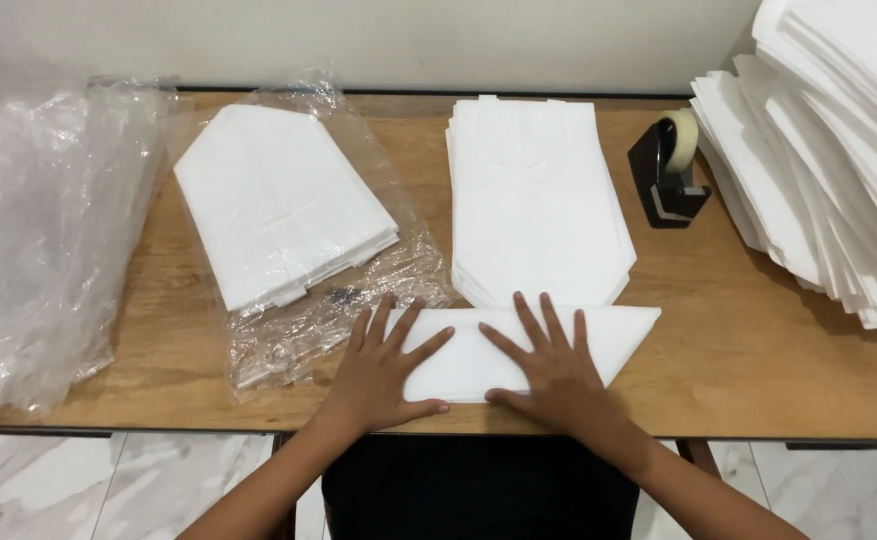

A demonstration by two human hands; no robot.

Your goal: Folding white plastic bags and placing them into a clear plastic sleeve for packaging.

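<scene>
Pressing flat, left hand [384,370] and right hand [551,365] spread wide on folded white sheet [614,335] — long axis left-right, tip pointing right

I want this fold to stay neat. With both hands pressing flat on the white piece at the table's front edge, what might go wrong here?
1. The folded white piece lies close to the table's front edge; a push by the left hand or right hand might slide it off.
2. Its far edge touches the white stack, which smoothing may nudge.
3. The left hand's fingers reach onto crinkled clear plastic, which may drag along.
</scene>
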